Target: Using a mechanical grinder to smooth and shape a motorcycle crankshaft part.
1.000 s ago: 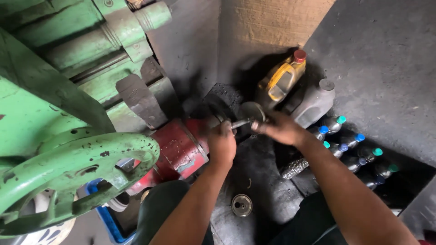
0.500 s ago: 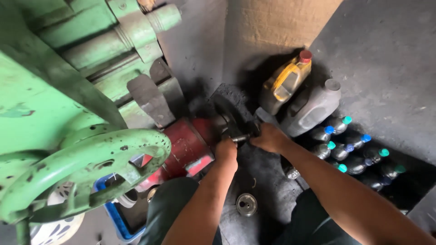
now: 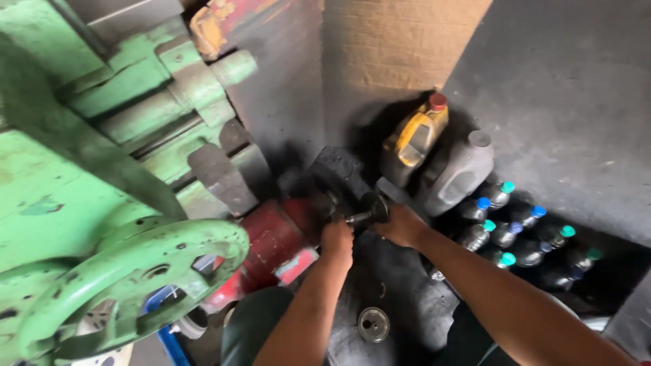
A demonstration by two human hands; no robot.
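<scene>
The left hand [image 3: 337, 240] is closed into a fist around the near end of a short dark metal shaft [image 3: 358, 218]. The right hand [image 3: 401, 225] is curled around the far end, against the dark round disc [image 3: 374, 207] the shaft carries; how far its fingers wrap cannot be told, since the disc hides them. The two hands sit close together, with the shaft bridging them, just in front of a black, grimy block [image 3: 337, 173].

Taking the shaft as landmark: just to its left lies a red cylindrical housing [image 3: 271, 247], and further left stands a green machine [image 3: 102, 135] with a large green handwheel [image 3: 135, 285]. Behind the shaft, to the right, a yellow jug with a red cap [image 3: 417, 135] leans against a grey jug with a grey cap [image 3: 461, 173]. To the right of the shaft, small dark bottles [image 3: 515, 234] with blue and teal caps lie in a cluster. Below the shaft, on the dark floor, sits a small round metal cup [image 3: 373, 324].
</scene>
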